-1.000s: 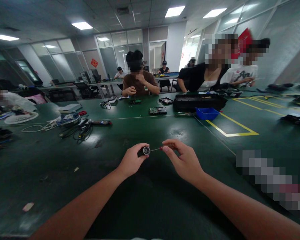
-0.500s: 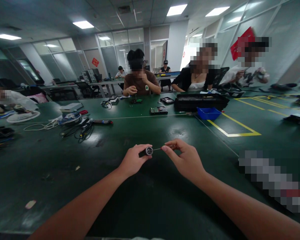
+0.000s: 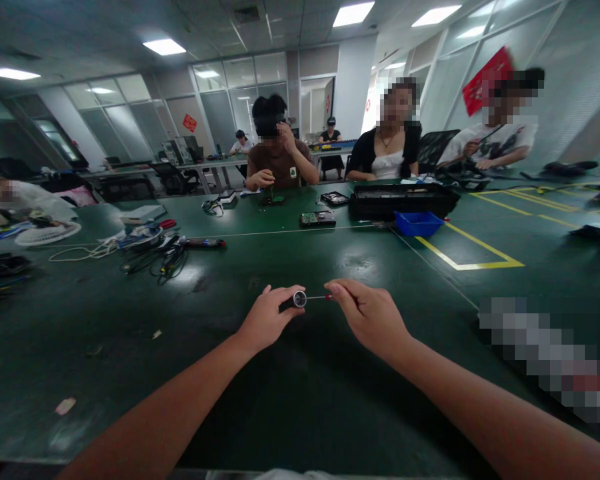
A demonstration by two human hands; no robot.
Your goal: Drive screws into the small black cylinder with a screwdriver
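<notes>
The left hand (image 3: 266, 316) angles inward, thumb and fingertips clasping a dark cylinder (image 3: 299, 299); opposite, the right hand (image 3: 375, 312) pinches a screwdriver (image 3: 317, 297) nearly level.

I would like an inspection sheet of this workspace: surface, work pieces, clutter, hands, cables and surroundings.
Surface: green table, marked with yellow tape at the right.
Work pieces: dark cylinder with a metal rim; screwdriver, its shaft reaching the rim. Whether the tip is inside, I cannot tell.
Clutter: paper scrap at near left; blue bin in front of a black tray; a pixelated thing at right, not identifiable.
Hands: left hand grips the cylinder; right hand grips the screwdriver.
Cables: tangled bundle at far left, away from both hands.
Surroundings: co-worker in brown across the table; others seated nearby.
</notes>
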